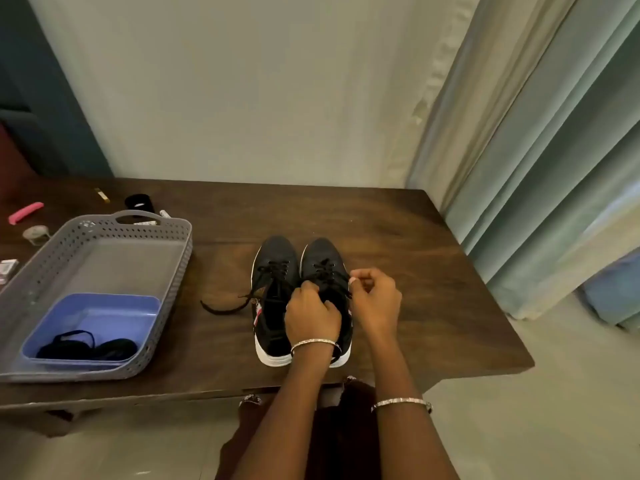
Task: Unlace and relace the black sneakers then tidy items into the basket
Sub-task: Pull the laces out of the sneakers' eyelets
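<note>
Pinching lace [325, 268], right hand [375, 299], mid table [433, 289]

The left hand [311, 315] covers the opening of the right sneaker [323, 258], so what its grip closes on is hidden. The grey basket [175, 268] and a white thing [7, 268] run off the left edge. The dark bundle [110, 348] in the blue box [104, 310] is too blurred to name.
</note>
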The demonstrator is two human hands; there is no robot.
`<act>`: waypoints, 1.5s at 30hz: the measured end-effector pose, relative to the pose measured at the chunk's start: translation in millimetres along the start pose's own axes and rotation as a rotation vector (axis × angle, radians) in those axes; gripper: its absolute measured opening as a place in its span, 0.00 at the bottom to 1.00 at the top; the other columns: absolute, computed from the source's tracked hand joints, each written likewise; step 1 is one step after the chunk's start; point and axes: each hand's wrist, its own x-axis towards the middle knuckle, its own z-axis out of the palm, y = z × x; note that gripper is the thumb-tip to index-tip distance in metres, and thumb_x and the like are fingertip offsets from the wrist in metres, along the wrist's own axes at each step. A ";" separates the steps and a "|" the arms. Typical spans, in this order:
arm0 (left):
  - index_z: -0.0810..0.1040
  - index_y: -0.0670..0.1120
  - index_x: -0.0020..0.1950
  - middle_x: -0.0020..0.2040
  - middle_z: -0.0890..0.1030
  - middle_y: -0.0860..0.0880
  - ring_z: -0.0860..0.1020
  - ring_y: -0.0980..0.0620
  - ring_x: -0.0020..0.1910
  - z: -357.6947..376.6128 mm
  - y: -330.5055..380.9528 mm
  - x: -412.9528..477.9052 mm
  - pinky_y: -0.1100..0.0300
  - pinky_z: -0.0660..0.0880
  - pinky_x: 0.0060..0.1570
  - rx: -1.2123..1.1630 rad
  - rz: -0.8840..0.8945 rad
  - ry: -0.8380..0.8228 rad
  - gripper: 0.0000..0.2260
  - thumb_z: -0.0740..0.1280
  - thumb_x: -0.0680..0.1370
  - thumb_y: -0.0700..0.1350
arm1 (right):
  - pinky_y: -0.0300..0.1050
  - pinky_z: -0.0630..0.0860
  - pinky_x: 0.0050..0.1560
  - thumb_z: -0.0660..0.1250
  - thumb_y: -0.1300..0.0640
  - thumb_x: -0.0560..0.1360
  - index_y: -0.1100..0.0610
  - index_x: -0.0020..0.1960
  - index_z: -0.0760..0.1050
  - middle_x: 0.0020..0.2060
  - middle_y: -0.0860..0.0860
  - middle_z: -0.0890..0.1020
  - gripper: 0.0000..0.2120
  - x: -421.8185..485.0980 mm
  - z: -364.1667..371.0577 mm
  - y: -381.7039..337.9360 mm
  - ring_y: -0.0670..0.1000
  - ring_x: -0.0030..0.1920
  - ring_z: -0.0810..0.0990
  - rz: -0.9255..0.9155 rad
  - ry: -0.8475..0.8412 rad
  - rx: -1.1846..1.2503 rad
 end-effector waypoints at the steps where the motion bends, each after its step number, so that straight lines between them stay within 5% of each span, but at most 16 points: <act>1: 0.73 0.45 0.66 0.62 0.79 0.44 0.77 0.43 0.62 5.3 -1.3 3.9 0.52 0.73 0.58 0.024 0.006 -0.010 0.15 0.66 0.80 0.43 | 0.55 0.82 0.54 0.70 0.60 0.76 0.51 0.50 0.82 0.42 0.46 0.84 0.06 4.6 2.5 8.7 0.48 0.46 0.83 0.024 -0.065 -0.017; 9: 0.73 0.47 0.68 0.61 0.80 0.44 0.77 0.43 0.63 12.7 -0.7 18.3 0.51 0.72 0.59 0.039 -0.009 -0.010 0.17 0.65 0.79 0.38 | 0.51 0.73 0.68 0.75 0.60 0.72 0.50 0.71 0.74 0.66 0.50 0.80 0.29 26.5 13.8 33.2 0.53 0.68 0.76 0.121 -0.401 -0.259; 15: 0.80 0.48 0.61 0.60 0.80 0.48 0.77 0.46 0.62 4.6 -21.0 35.8 0.54 0.72 0.57 -0.075 -0.077 0.012 0.13 0.69 0.79 0.50 | 0.53 0.78 0.64 0.76 0.61 0.68 0.44 0.68 0.75 0.64 0.52 0.80 0.31 36.0 11.7 46.4 0.54 0.62 0.80 0.209 -0.375 -0.253; 18: 0.81 0.46 0.61 0.59 0.81 0.47 0.78 0.45 0.61 0.2 -32.0 40.0 0.54 0.73 0.58 -0.096 -0.124 -0.019 0.13 0.70 0.78 0.50 | 0.51 0.81 0.60 0.77 0.61 0.67 0.42 0.65 0.77 0.60 0.52 0.81 0.30 31.9 2.6 51.1 0.52 0.54 0.83 0.251 -0.368 -0.218; 24: 0.81 0.49 0.63 0.59 0.82 0.48 0.77 0.45 0.62 0.6 -35.3 28.0 0.53 0.72 0.58 -0.056 -0.094 0.018 0.14 0.70 0.78 0.49 | 0.49 0.82 0.57 0.78 0.61 0.68 0.46 0.67 0.78 0.57 0.51 0.83 0.29 19.2 -12.7 50.2 0.50 0.52 0.83 0.252 -0.421 -0.220; 30: 0.83 0.52 0.53 0.49 0.85 0.55 0.81 0.50 0.52 1.8 -26.6 26.7 0.57 0.74 0.50 -0.144 0.007 0.170 0.09 0.69 0.78 0.40 | 0.50 0.79 0.62 0.79 0.45 0.70 0.53 0.60 0.83 0.54 0.48 0.85 0.22 17.0 -16.4 41.9 0.47 0.56 0.82 0.207 -0.388 -0.052; 32: 0.83 0.51 0.53 0.45 0.84 0.56 0.82 0.52 0.48 1.4 -23.7 32.4 0.56 0.76 0.50 -0.275 0.057 0.247 0.08 0.70 0.78 0.39 | 0.50 0.80 0.56 0.73 0.44 0.76 0.54 0.53 0.85 0.46 0.48 0.86 0.14 21.9 -11.8 35.6 0.47 0.50 0.83 0.131 -0.268 -0.054; 35: 0.83 0.50 0.52 0.44 0.85 0.55 0.83 0.55 0.45 0.4 -23.2 43.8 0.51 0.80 0.52 -0.480 0.124 0.306 0.07 0.70 0.78 0.39 | 0.55 0.80 0.51 0.67 0.44 0.80 0.59 0.44 0.84 0.38 0.55 0.85 0.19 30.4 5.9 26.3 0.56 0.46 0.83 0.113 -0.168 -0.092; 40: 0.82 0.48 0.52 0.43 0.85 0.51 0.84 0.58 0.40 -4.3 -17.5 54.2 0.59 0.80 0.42 -0.931 -0.071 0.162 0.06 0.68 0.80 0.38 | 0.53 0.81 0.55 0.76 0.40 0.71 0.49 0.39 0.85 0.39 0.48 0.86 0.12 36.8 27.6 20.0 0.52 0.49 0.84 0.221 -0.168 -0.116; 45: 0.80 0.44 0.52 0.44 0.85 0.49 0.83 0.57 0.38 -11.8 -9.4 54.9 0.60 0.81 0.44 -1.287 -0.229 0.021 0.05 0.67 0.81 0.36 | 0.53 0.83 0.52 0.82 0.44 0.63 0.53 0.32 0.83 0.36 0.49 0.85 0.14 47.0 31.7 16.1 0.52 0.42 0.85 0.349 -0.209 -0.094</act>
